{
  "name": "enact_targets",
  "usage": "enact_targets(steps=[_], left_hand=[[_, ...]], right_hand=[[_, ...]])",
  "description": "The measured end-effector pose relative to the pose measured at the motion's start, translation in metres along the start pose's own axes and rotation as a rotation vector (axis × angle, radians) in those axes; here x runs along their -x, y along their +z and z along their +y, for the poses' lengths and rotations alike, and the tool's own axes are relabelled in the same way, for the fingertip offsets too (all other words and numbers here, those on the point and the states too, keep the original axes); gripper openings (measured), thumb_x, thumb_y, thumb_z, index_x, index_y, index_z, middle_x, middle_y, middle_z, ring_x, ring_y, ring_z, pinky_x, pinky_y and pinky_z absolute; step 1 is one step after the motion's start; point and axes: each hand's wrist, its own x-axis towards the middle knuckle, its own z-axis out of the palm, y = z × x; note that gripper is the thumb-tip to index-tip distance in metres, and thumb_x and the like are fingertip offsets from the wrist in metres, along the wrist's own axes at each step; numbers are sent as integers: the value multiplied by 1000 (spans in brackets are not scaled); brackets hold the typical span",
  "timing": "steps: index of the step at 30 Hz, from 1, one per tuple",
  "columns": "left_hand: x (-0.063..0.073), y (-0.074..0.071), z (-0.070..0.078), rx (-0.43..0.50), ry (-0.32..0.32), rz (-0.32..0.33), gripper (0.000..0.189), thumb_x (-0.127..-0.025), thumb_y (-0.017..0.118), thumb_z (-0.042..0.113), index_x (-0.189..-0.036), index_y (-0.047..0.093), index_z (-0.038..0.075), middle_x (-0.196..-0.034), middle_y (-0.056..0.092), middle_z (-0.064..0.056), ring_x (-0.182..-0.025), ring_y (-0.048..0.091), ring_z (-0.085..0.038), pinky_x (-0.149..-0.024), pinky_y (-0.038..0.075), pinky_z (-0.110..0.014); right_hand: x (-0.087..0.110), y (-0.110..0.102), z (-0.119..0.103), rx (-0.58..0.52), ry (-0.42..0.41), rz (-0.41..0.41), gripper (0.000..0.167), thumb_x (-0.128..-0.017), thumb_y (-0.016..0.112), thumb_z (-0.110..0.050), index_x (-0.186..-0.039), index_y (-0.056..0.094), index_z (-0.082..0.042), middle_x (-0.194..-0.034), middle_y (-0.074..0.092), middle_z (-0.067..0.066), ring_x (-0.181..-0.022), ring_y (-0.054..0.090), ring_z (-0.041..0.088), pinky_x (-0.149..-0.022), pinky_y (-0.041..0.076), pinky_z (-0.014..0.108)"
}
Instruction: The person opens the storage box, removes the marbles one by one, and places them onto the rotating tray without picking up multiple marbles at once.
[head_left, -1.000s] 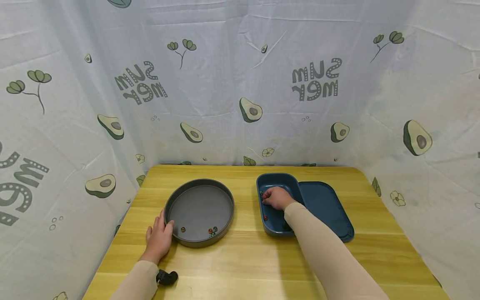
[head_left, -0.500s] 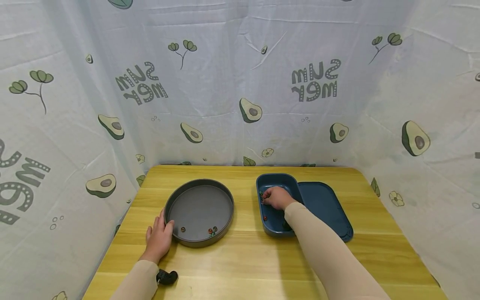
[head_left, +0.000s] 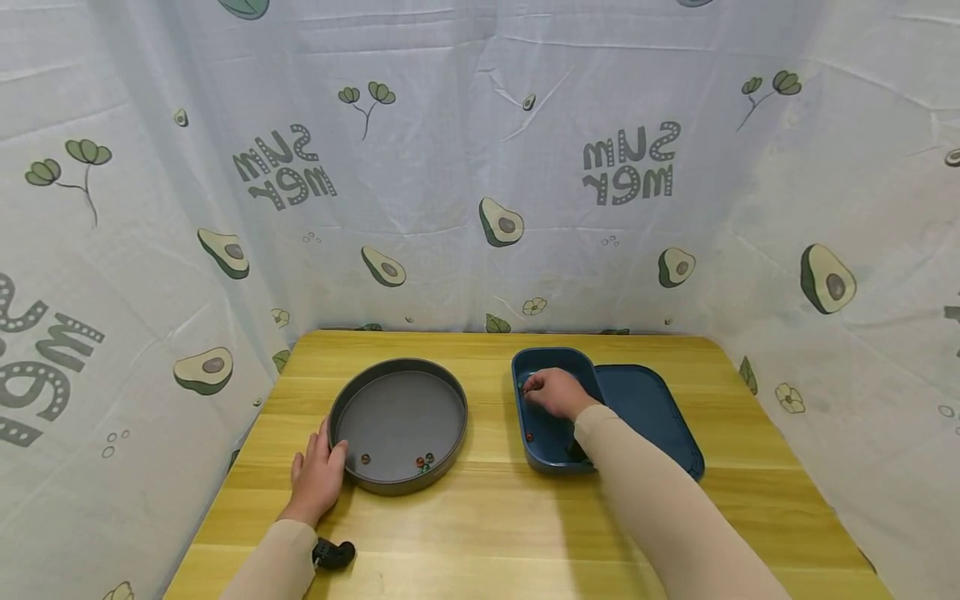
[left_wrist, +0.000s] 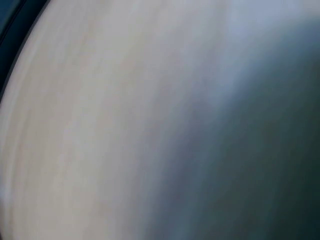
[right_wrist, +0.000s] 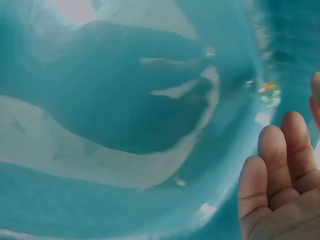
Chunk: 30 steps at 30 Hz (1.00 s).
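In the head view, a round grey pan [head_left: 405, 412] stands on the left, with several small glass marbles [head_left: 423, 461] near its front edge. My left hand [head_left: 318, 479] rests against the pan's left side, thumb and fingertips touching its wall. On the right is a blue rectangular box [head_left: 551, 460]. My right hand [head_left: 555, 392] is inside it, thumb and index finger pinched together, seemingly round a marble that the fingers mostly hide. A green marble [head_left: 521, 386] and a red marble [head_left: 529, 437] lie along the box's left side. The right wrist view shows an orange-and-green marble [right_wrist: 270, 95] beyond the fingers.
A flat blue lid [head_left: 652, 408] lies right of the box, partly under my right sleeve. The wooden table [head_left: 480, 533] ends at a printed cloth [head_left: 450, 167]. A black wrist device [head_left: 333, 554] sits on my left wrist. The left wrist view is blurred.
My right hand has lifted slightly within the box, and a marble that lay by its fingertips no longer shows there. My left hand and the pan have stayed put.
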Motion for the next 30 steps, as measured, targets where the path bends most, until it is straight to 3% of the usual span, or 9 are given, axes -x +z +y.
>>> enact_targets(steps=[5, 11, 22, 30], left_hand=[[-1, 0, 2, -1, 4, 3, 71, -113, 32, 38, -170, 4, 7, -174, 9, -31, -162, 2, -50, -127, -11, -68], [0, -2, 5, -1, 6, 7, 70, -113, 32, 37, -170, 4, 6, -173, 11, -31, -162, 2, -50, -127, -12, -67], [1, -1, 4, -3, -7, 0, 70, -114, 30, 36, -170, 4, 6, -173, 10, -31, -162, 1, -49, -127, -12, -67], [1, -2, 3, -4, -7, -3, 69, -114, 30, 37, -170, 4, 7, -173, 10, -31, -162, 1, -49, -127, -12, -67]], right_hand=[[7, -12, -10, -42, -43, 56, 21, -102, 69, -19, -119, 77, -10, -117, 76, 10, -102, 71, 25, -91, 60, 45], [14, -17, -41, -101, -97, 74, 22, -103, 68, -22, -121, 76, -12, -120, 74, 10, -108, 69, 27, -92, 59, 45], [23, 19, -97, -184, -210, -44, 18, -102, 70, -21, -117, 78, -14, -103, 75, 1, -84, 63, 15, -73, 53, 32], [26, 40, -123, -199, -264, -105, 17, -101, 71, -17, -115, 78, -12, -105, 75, 1, -90, 65, 13, -79, 56, 31]])
